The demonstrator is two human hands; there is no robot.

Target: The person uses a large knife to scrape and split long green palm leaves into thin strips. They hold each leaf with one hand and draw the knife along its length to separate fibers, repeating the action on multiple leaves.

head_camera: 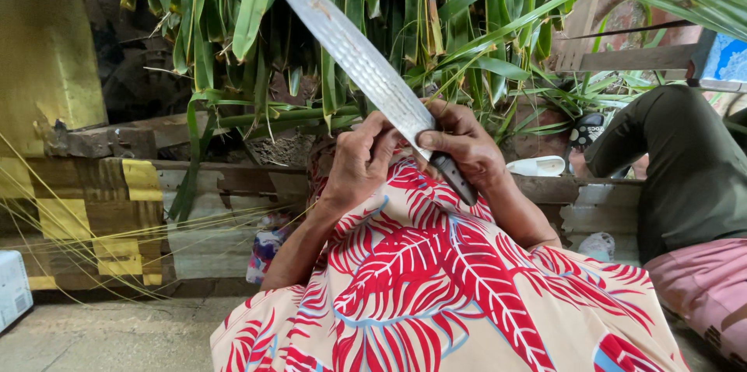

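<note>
My right hand (pixel 465 146) grips the dark handle of a long, worn steel knife (pixel 350 53) whose blade points up and to the left. My left hand (pixel 359 162) is closed at the base of the blade, fingers pinching something thin against it; what it pinches is too small to tell. Both hands rest over my lap, covered by a cloth with red and blue leaf print (pixel 443 294). Behind the blade hangs a mass of long green palm-like leaves (pixel 327 22).
Another person in a dark green shirt and pink shorts (pixel 689 185) sits bent over at the right. A wooden plank wall with yellow patches (pixel 101 216) runs behind. Thin yellowish leaf strips (pixel 70 216) fan out on the left. A white box (pixel 12 290) sits at the left edge.
</note>
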